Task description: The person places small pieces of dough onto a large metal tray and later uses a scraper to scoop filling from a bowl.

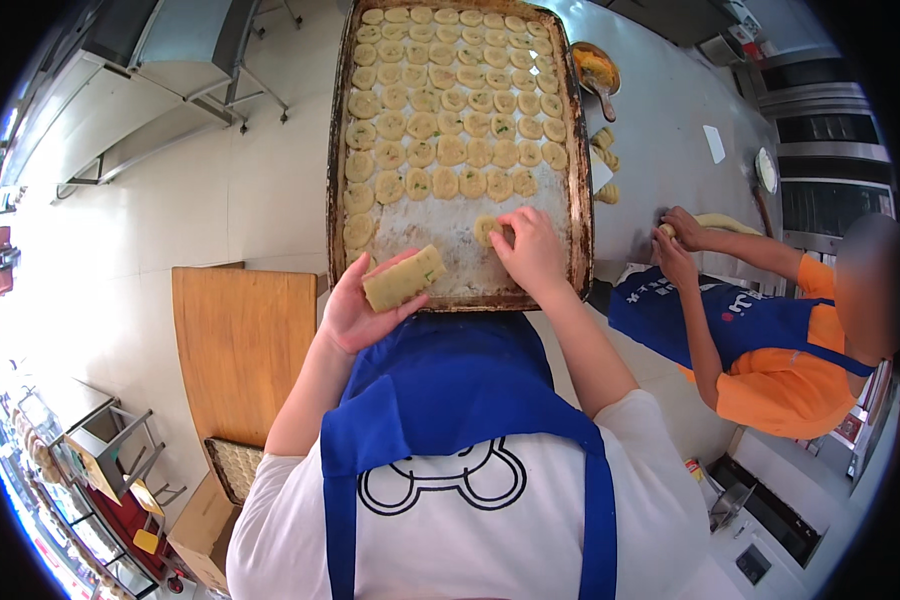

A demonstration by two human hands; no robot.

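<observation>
A thick piece of rolled dough with green flecks rests in my left hand, fingers closed around it over the near edge of the tray. My right hand pinches a small round dough slice at the bare part of the baking tray; I cannot tell whether the slice touches the metal. Rows of round dough slices with green bits cover the far part of the tray. A few more slices lie down its left side.
Right of the tray, a metal table holds a bowl of orange filling and several twisted dough pieces. A co-worker in a blue apron handles dough there. A wooden board and another filled tray are at left.
</observation>
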